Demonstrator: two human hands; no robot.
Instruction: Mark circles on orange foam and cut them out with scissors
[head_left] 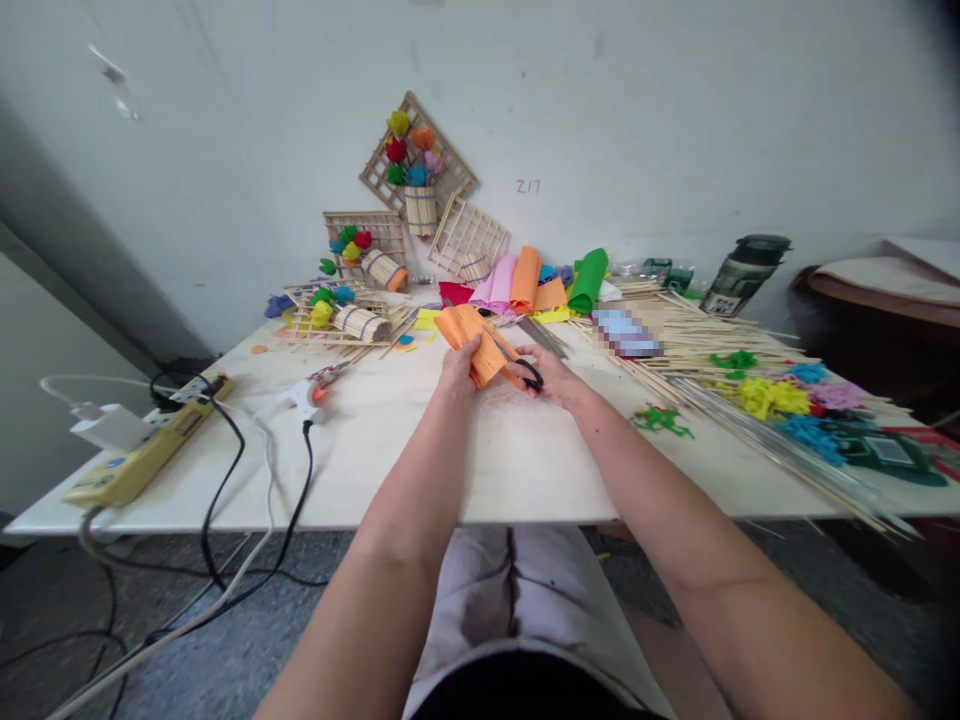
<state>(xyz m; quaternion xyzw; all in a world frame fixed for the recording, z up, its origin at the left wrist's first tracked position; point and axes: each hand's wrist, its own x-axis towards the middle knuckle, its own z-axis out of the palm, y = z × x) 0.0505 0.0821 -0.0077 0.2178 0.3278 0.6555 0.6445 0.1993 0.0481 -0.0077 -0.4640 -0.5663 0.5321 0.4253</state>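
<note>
An orange sheet of crepe paper (472,336) is held up over the middle of the table, gripped along its lower left side by my left hand (460,366). My right hand (551,375) is closed around the handles of black-handled scissors (531,376). Their blades lie against the right part of the orange sheet; whether they are closed there I cannot tell. Just behind the sheet are rolls of pink paper (496,288), orange paper (526,280) and green paper (589,282).
Left, a glue gun (304,398) and a power strip (150,445) trail cords over the table edge. Stick lattices with paper flowers (416,150) lean on the wall. Right lie thin wooden sticks (697,340), a phone (626,332), paper scraps (772,397) and a dark bottle (744,275).
</note>
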